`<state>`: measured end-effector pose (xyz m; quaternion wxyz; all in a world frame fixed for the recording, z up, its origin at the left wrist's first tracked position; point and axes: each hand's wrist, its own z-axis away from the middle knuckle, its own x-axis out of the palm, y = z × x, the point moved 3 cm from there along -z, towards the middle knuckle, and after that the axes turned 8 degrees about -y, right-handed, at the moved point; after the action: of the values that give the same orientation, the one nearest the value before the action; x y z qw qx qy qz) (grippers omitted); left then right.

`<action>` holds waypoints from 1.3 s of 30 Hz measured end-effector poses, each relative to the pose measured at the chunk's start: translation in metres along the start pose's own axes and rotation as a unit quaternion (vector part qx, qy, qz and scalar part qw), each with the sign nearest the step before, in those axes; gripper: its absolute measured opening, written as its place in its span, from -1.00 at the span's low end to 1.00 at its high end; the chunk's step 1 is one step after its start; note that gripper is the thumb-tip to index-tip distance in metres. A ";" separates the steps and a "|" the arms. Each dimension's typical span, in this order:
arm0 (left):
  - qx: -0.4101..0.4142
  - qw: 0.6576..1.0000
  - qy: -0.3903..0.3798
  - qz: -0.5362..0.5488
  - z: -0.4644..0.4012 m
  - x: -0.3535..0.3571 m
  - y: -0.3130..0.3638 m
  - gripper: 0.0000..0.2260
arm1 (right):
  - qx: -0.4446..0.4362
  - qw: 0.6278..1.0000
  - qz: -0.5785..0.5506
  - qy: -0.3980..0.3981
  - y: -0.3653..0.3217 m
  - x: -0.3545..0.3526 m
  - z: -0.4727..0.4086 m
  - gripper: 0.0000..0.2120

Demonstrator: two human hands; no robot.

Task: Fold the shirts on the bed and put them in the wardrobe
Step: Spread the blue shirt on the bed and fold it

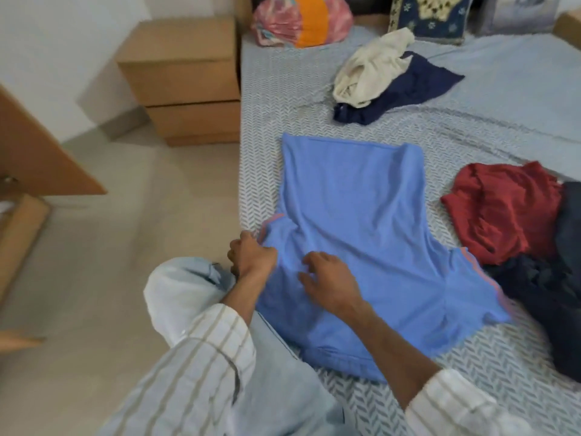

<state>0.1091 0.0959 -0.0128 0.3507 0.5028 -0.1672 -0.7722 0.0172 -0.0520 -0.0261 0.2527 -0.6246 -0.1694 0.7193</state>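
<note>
Blue shirt (355, 221) lies flat on the bed (270, 127), near the edge by the floor. Its neck end points at the person and its bottom hem points away. The left hand (251, 256) is closed around the cloth at the shirt's left sleeve, right at the edge of the bed. The right hand (327, 281) rests on top of the shirt, just beside the left hand. Its fingers (309, 258) are spread and a little bent, pressing down, and it grabs nothing. A red shirt (503, 209) sits crumpled on the right, close to the blue one. A dark shirt (550, 287) lies below the red one, touching the blue shirt's other sleeve. Farther up the bed, a cream shirt (371, 70) lies on a navy shirt (405, 89), well apart from both hands.
</note>
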 end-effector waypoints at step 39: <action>-0.179 0.807 -0.039 0.562 -0.048 -0.045 -0.070 -0.82 | -0.127 0.983 -0.135 -0.015 -0.063 0.064 0.000 -0.80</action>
<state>0.1371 0.1815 -0.0473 0.8004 0.2191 -0.2930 -0.4749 0.0210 0.0364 -0.0429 0.2636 -0.6125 -0.3457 0.6602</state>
